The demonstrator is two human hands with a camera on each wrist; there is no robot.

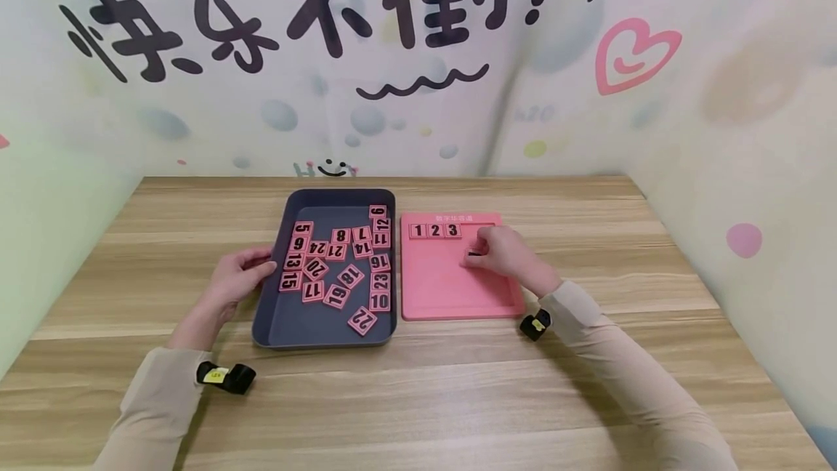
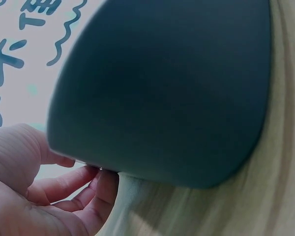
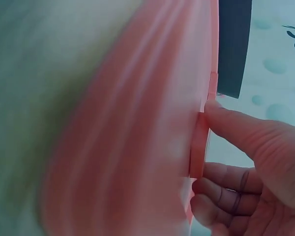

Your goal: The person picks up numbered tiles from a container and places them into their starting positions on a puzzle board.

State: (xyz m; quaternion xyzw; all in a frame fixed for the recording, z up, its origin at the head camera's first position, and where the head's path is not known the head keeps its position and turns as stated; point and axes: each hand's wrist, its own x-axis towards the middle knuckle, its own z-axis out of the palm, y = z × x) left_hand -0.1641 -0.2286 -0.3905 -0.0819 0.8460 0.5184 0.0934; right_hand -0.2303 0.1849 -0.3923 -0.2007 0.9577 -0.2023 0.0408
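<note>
My right hand [image 1: 506,256] pinches a pink number tile [image 1: 474,254] between thumb and fingers, over the pink puzzle board [image 1: 451,282]. Most of the tile's number is hidden by the fingers. From the right wrist, the tile [image 3: 199,145] shows edge-on between thumb and fingers, close over the board. Tiles 1 [image 1: 418,231], 2 [image 1: 435,231] and 3 [image 1: 453,230] lie in a row along the board's top left. At the left side of the dark grey tray [image 1: 281,322], my left hand [image 1: 237,278] holds the rim, thumb and fingertips [image 2: 107,184] at its edge.
Several loose number tiles lie in the tray, such as 22 [image 1: 362,320] and 18 [image 1: 351,276], turned various ways. Tray and board stand side by side on a wooden table [image 1: 418,398]. A printed wall covering [image 1: 418,129] rises behind the table.
</note>
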